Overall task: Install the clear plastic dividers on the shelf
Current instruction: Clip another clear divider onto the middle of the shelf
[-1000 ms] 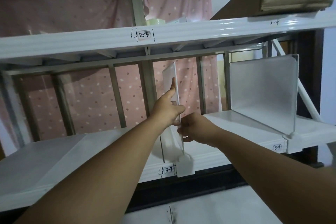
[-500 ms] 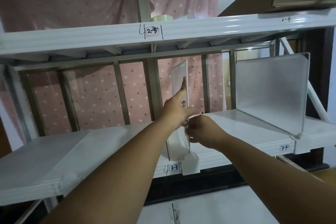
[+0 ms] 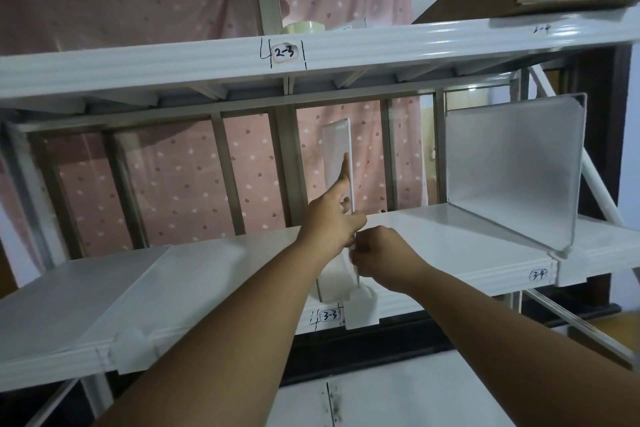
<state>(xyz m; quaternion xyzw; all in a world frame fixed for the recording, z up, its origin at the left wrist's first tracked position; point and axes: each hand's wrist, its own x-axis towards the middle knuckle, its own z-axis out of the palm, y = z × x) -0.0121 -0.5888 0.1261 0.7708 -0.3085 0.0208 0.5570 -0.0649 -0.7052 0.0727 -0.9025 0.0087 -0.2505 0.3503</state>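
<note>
Head view: a clear divider is held upright, edge-on to the camera, on the middle shelf just above the "3-3" label. The left hand is pressed against the divider's left face, index finger stretched up along its near edge, thumb across to the right; grip is closed on the panel. The right hand is pinched closed on the same near edge lower down, just above the white front clip hooked over the shelf lip. A second divider is seen already standing at the right by the "3-4" label, and a third panel at the left appears to lie across the shelf behind its own clip, though its pose cannot be told for sure. Step judged: seating and squaring of the middle divider, roughly mid-task. Next move judged to call for downward and backward pressure so the foot is locked in the clip, with the panel kept vertical; flexing of the thin plastic should be avoided.
</note>
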